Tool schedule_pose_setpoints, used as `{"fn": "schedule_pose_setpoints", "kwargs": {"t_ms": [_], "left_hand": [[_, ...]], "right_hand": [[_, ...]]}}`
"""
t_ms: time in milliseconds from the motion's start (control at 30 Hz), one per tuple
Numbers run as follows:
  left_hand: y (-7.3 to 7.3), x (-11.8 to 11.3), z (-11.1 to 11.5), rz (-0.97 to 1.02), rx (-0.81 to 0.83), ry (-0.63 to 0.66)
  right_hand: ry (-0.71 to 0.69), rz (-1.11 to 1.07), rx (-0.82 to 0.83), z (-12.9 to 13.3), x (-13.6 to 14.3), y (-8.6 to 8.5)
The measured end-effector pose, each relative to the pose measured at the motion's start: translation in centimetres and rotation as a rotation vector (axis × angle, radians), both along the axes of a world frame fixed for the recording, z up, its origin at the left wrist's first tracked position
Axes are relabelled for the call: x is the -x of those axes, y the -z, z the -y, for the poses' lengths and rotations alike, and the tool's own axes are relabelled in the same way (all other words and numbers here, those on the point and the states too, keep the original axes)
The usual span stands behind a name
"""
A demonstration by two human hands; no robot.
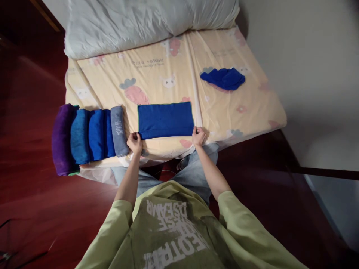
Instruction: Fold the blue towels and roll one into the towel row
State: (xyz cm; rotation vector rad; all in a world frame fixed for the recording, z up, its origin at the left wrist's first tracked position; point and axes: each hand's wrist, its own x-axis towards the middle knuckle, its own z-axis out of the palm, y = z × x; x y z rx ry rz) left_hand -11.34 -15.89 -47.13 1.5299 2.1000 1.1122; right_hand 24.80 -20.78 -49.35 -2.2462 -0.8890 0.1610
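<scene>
A blue towel (166, 118) with a thin green edge lies flat as a rectangle on the patterned bed sheet (162, 84). My left hand (135, 142) is closed on its near left corner, fingers curled in a pinch. At the near right corner my right hand (199, 136) pinches the cloth the same way. Close to my left hand stands a row of rolled or folded towels: a grey one (119, 130), a blue one (96, 134), a teal-blue one (80, 136) and a purple one (62, 140). Another blue cloth (223, 78) lies crumpled beyond my right hand.
A large pale grey quilt or cushion (151, 24) covers the bed's far side. The bed's near edge meets my legs in jeans (193, 168). A plain wall (308, 67) rises to the right, and dark red floor (33, 209) surrounds the bed.
</scene>
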Motion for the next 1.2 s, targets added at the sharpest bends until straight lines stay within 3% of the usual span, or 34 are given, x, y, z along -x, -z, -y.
{"fn": "schedule_pose_setpoints", "kwargs": {"t_ms": [333, 600, 800, 1200], "left_hand": [[-0.8, 0.0, -0.2, -0.047, 0.051, 0.002], [-3.2, -1.0, -0.5, -0.231, 0.350, -0.050], [-4.4, -1.5, -0.5, -0.397, 0.395, 0.064], [-3.6, -1.2, -0.5, -0.456, 0.351, 0.125]], "right_hand": [[-0.011, -0.069, 0.058, -0.2, 0.2, -1.0], [-0.098, -0.051, 0.325, -0.5, -0.1, -3.5], [-0.200, 0.064, 0.375, -0.3, -0.3, -4.0], [-0.240, 0.080, 0.371, -0.9, -1.1, -3.3]]}}
